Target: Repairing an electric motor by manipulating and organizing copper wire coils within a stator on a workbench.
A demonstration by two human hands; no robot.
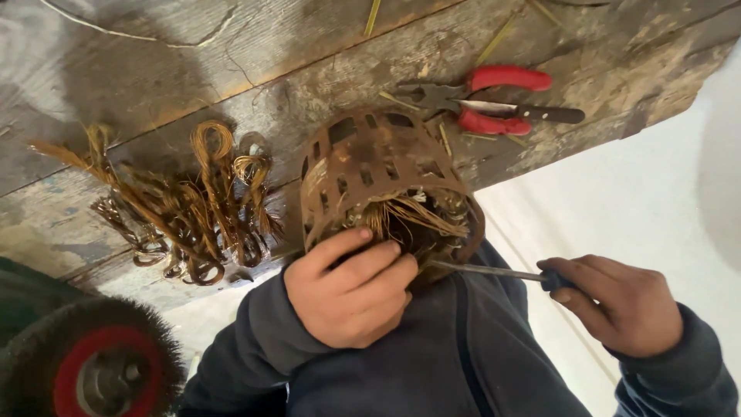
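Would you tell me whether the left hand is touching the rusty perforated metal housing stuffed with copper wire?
Touching. The head view shows the left hand wrapped around the lower rim of the rusty perforated metal housing, its fingers pressed against the rim with no gap.

We read this as a rough repair or salvage workshop. The bench is worn, scarred planks, on which lie red-handled pliers and a heap of pulled copper wire loops. A wire brush wheel with a red hub sits at lower left, beside a rusted slotted motor core.
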